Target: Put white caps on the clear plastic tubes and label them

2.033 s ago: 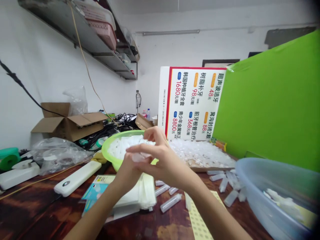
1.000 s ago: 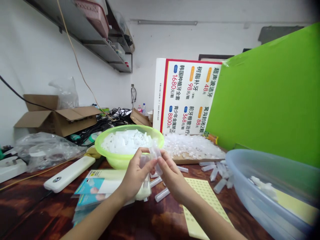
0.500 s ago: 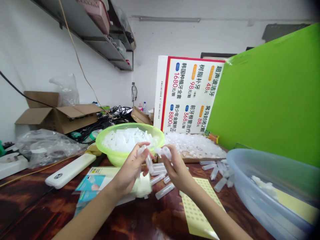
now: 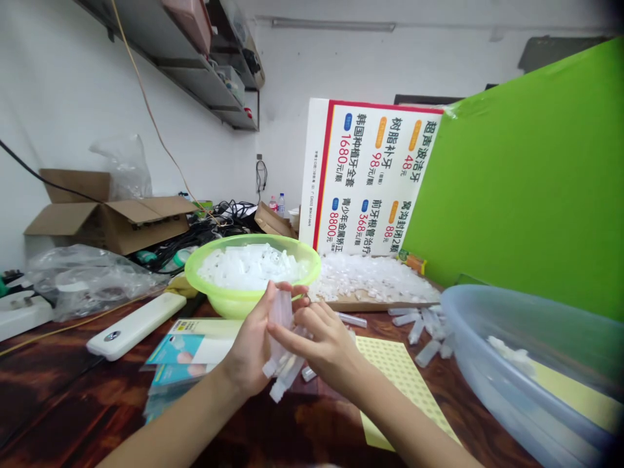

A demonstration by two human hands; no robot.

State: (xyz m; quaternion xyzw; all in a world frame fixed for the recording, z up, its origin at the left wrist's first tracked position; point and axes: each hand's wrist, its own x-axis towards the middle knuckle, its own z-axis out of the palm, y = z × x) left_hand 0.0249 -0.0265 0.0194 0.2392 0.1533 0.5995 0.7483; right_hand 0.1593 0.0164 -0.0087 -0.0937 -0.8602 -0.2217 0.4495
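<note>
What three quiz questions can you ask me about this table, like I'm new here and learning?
1. What do the left hand and right hand hold? A: clear plastic tubes, B: a phone, C: a spoon.
2. True or false: the see-through tub is on the person's right.
3. Which hand is nearer the cardboard box?

Key: 1 A; 2 true; 3 left.

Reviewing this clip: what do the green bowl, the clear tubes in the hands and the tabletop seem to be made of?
The lime-green bowl looks like translucent glossy plastic; light shows through its wall. The clear tubes look like thin moulded plastic, see-through with a slight milky frosting. The tabletop has reddish-brown grain under a shine: varnished wood or wood-look laminate, the picture cannot settle which.
</note>
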